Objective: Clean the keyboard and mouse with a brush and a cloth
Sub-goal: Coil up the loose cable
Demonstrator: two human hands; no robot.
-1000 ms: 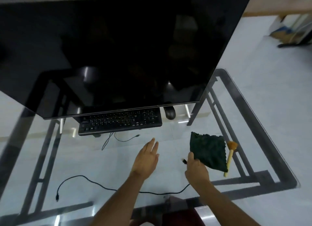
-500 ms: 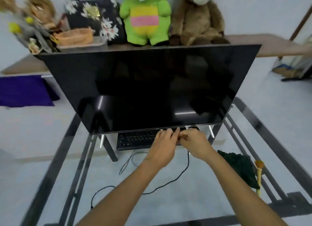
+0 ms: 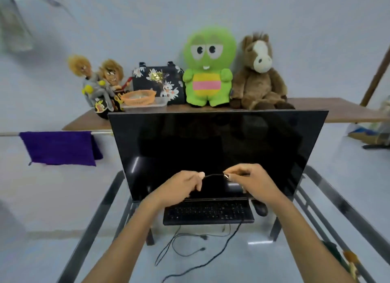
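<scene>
A black keyboard point(image 3: 209, 212) lies on the glass table under the monitor, with a black mouse point(image 3: 260, 209) at its right end. Above them I hold a thin black cable point(image 3: 214, 175) stretched between both hands. My left hand point(image 3: 181, 186) pinches the cable, and my right hand point(image 3: 251, 180) grips its plug end. The cable hangs down from my right hand across the keyboard's right end to the table front. A dark green cloth point(image 3: 331, 250) and an orange brush point(image 3: 351, 259) lie at the far right, partly hidden by my right arm.
A large black monitor point(image 3: 217, 147) stands right behind my hands. Loose cables point(image 3: 183, 244) lie on the glass table point(image 3: 101, 215) in front of the keyboard. A wooden shelf behind carries plush toys point(image 3: 207, 69), a floral bag and an orange basket. A purple towel point(image 3: 61, 147) hangs left.
My head has tilted up, so the shelf and toys came into view. Both hands rose from the table to in front of the monitor, and the cable is now stretched between them.
</scene>
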